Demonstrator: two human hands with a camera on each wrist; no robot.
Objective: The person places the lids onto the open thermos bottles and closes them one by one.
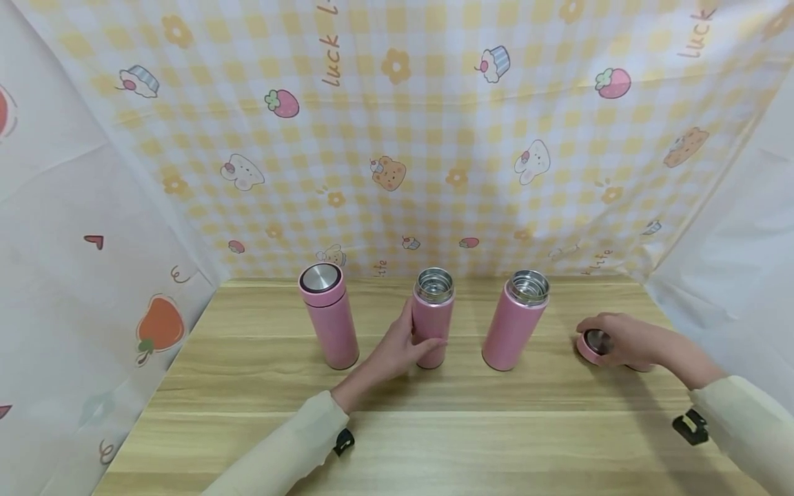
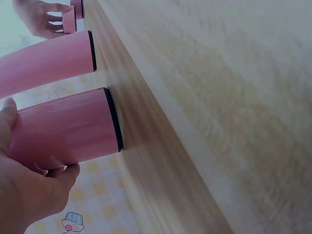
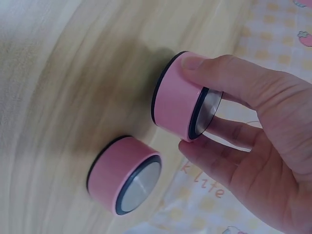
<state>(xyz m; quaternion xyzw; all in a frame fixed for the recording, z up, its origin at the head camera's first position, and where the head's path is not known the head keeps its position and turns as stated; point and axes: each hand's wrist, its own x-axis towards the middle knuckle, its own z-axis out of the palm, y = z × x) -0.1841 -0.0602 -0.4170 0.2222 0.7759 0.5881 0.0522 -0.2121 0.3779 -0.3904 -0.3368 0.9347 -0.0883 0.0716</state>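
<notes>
My left hand [image 1: 397, 350] grips the middle pink thermos bottle [image 1: 432, 318], which stands upright with its steel mouth uncovered. My right hand [image 1: 629, 339] pinches a pink lid [image 3: 175, 97] with a steel top, thumb on one side and fingers on the other. This lid seems just above the table or touching it; I cannot tell which. A second pink lid [image 3: 117, 175] rests on the table beside it, mostly hidden by the hand in the head view. Right of the held bottle stands another lidless pink bottle [image 1: 511, 331]. On the left is a pink bottle [image 1: 331, 324] with its lid on.
The wooden table [image 1: 459, 448] bears all the bottles and lids. A yellow checked cloth [image 1: 434, 138] hangs behind its back edge. White cloths hang at the left [image 1: 74, 275] and right [image 1: 738, 241] sides.
</notes>
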